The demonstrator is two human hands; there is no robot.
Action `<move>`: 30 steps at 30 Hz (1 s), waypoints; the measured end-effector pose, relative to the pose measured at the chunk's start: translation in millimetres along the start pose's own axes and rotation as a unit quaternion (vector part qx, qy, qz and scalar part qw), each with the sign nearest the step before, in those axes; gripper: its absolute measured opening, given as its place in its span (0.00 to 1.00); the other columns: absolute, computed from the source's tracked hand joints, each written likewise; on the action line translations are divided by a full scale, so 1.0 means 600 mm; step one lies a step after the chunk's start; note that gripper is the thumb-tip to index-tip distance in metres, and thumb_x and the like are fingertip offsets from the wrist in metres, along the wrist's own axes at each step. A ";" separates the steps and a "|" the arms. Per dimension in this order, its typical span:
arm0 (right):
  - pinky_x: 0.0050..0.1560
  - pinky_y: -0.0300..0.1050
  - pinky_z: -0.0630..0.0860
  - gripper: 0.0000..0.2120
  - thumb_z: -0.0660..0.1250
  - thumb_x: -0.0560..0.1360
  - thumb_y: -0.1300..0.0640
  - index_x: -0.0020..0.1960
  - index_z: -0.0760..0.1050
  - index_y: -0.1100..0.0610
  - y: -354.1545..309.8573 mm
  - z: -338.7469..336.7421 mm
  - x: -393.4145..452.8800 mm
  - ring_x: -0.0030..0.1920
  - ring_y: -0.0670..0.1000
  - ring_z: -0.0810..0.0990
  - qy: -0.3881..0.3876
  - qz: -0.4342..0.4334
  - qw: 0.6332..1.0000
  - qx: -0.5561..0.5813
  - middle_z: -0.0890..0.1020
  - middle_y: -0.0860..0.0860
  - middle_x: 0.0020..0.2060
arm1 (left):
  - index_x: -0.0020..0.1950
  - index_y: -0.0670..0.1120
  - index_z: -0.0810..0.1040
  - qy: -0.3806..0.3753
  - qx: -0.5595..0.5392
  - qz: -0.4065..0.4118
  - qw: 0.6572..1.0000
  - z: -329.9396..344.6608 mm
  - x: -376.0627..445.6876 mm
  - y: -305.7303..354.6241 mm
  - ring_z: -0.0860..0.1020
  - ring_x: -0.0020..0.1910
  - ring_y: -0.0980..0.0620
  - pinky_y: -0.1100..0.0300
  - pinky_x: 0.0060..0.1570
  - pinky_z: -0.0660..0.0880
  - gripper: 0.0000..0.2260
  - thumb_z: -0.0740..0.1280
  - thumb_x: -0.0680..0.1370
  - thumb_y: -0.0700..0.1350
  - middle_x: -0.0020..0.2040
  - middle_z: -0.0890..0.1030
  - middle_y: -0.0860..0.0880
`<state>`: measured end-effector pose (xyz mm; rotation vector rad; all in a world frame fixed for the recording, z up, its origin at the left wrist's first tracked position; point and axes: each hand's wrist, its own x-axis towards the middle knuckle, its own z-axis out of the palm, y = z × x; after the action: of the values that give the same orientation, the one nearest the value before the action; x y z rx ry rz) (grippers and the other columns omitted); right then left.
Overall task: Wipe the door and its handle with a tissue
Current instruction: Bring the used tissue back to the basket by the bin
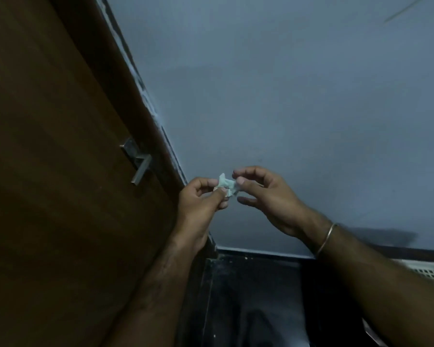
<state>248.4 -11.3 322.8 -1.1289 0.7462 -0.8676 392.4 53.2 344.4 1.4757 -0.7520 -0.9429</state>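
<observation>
A brown wooden door (60, 146) fills the left half of the view, tilted. Its metal lever handle (139, 162) sits near the door's right edge. A small crumpled white tissue (226, 187) is held in front of the wall, to the right of the handle. My left hand (201, 199) pinches the tissue between thumb and fingers. My right hand (263, 194) pinches its other side with thumb and forefinger, the remaining fingers loosely spread. Both hands are apart from the door.
A pale blue-grey wall (298, 96) spans the right side. A dark skirting strip (261, 254) and dark floor (248, 296) lie below. A white perforated object (431, 271) shows at the right edge. A thin bangle (326, 239) circles my right wrist.
</observation>
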 end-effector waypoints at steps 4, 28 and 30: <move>0.50 0.52 0.82 0.16 0.72 0.73 0.68 0.59 0.77 0.60 0.007 -0.066 -0.037 0.47 0.53 0.84 0.008 0.005 1.000 0.003 0.83 0.56 0.50 | 0.46 0.46 0.78 -0.058 0.069 0.014 0.996 0.076 -0.016 -0.018 0.82 0.41 0.53 0.63 0.36 0.78 0.08 0.73 0.74 0.35 0.47 0.83 0.44; 0.32 0.40 0.78 0.06 0.71 0.73 0.69 0.46 0.79 0.59 0.132 -0.453 -0.397 0.31 0.45 0.78 0.357 0.063 0.932 0.000 0.80 0.52 0.34 | 0.42 0.44 0.76 -0.371 0.237 -0.067 0.895 0.489 -0.207 -0.246 0.79 0.33 0.48 0.53 0.37 0.80 0.10 0.74 0.72 0.33 0.37 0.81 0.42; 0.33 0.37 0.78 0.08 0.72 0.73 0.68 0.45 0.80 0.56 0.144 -0.473 -0.437 0.31 0.42 0.78 0.369 0.065 0.927 -0.033 0.80 0.50 0.34 | 0.47 0.43 0.77 -0.416 0.226 -0.085 0.877 0.510 -0.234 -0.261 0.80 0.34 0.49 0.53 0.39 0.81 0.07 0.73 0.74 0.34 0.35 0.79 0.45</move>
<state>-101.7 109.5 182.8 -0.7793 1.4600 -1.1729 47.6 50.3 207.4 1.5233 -1.5688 -1.6580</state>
